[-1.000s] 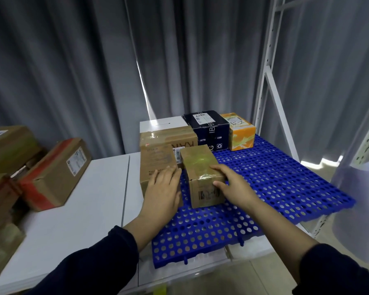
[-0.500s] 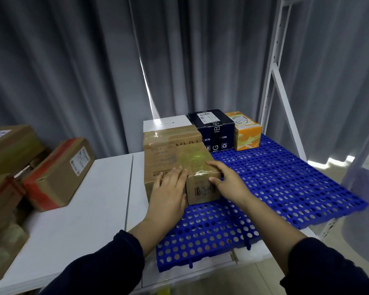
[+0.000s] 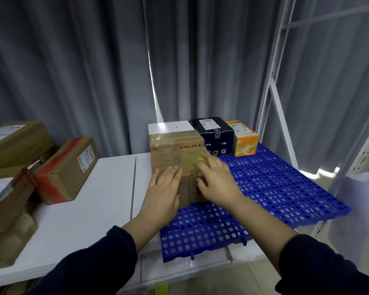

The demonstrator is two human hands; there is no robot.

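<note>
Two brown cardboard boxes stand side by side on a blue perforated pallet (image 3: pixel 285 188). The left box (image 3: pixel 165 159) has printed text on top; the right, taped box (image 3: pixel 192 157) sits tight against it. My left hand (image 3: pixel 164 190) lies flat with straight fingers over the left box's near top edge. My right hand (image 3: pixel 215 182) lies flat on the taped box's top and front. Behind them stands a larger brown box (image 3: pixel 175 139).
A white box (image 3: pixel 168 126), a black box (image 3: pixel 215 133) and an orange box (image 3: pixel 244 138) line the pallet's back. Several brown parcels (image 3: pixel 66 167) are piled on the white table (image 3: pixel 94 209) at left. A white rack upright (image 3: pixel 273 88) rises at right, grey curtains behind.
The taped box has slid back and left against its neighbour. My right hand moved from its side onto its top; my left hand stayed on the left box.
</note>
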